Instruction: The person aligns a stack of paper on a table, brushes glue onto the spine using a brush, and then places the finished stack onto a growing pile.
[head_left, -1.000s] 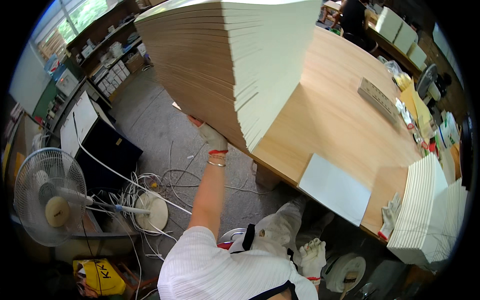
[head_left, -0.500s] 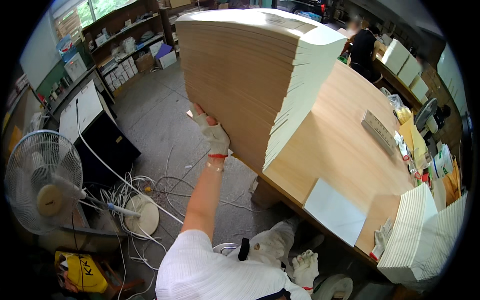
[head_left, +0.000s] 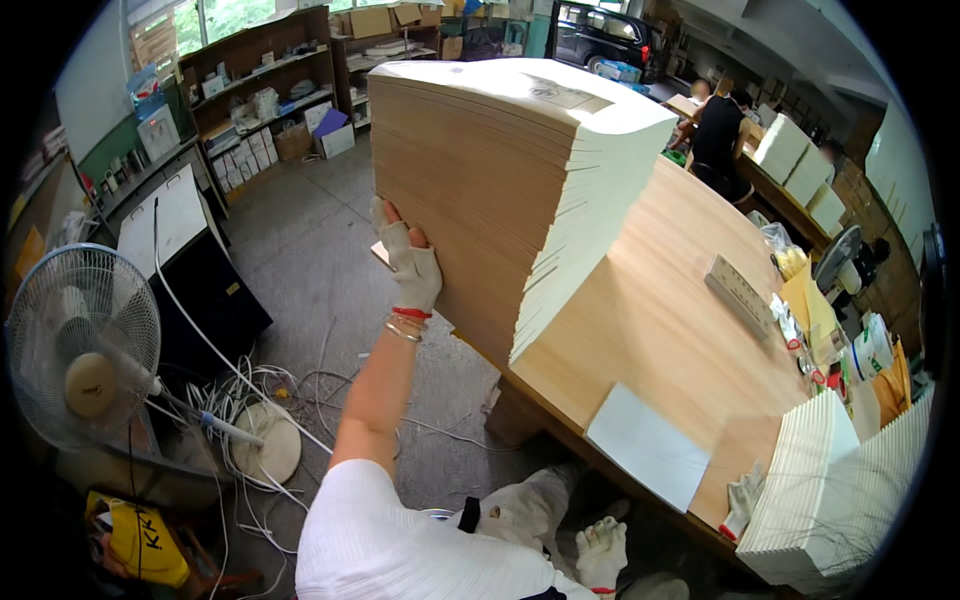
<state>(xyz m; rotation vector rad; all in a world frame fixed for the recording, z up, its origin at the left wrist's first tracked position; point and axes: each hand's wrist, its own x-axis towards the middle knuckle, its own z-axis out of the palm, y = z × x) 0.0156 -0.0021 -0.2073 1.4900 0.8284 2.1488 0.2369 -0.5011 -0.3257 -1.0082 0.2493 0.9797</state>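
A tall stack of paper sheets (head_left: 470,190) with brownish long sides and a pale, ragged end face stands on the wooden table (head_left: 690,270). My left hand (head_left: 412,268), in a pale fingerless glove with a red cuff, lies against the lower left side of the stack. Its fingers stretch up along the sheets. My right hand (head_left: 602,555), also gloved, hangs low by my leg, below the table edge. Its fingers are apart and slightly bent, with nothing visible in them.
A flat pale board (head_left: 650,445) lies at the near table edge, beside a loose glove (head_left: 742,503) and stacked white booklets (head_left: 810,500). A grey block (head_left: 738,297) sits farther back. A fan (head_left: 85,350) and tangled cables (head_left: 265,395) stand left. A co-worker (head_left: 718,135) is far right.
The view has tilted up, showing more of the room behind the stack. My left hand stays against the stack's side, and my right hand remains low with its fingers apart.
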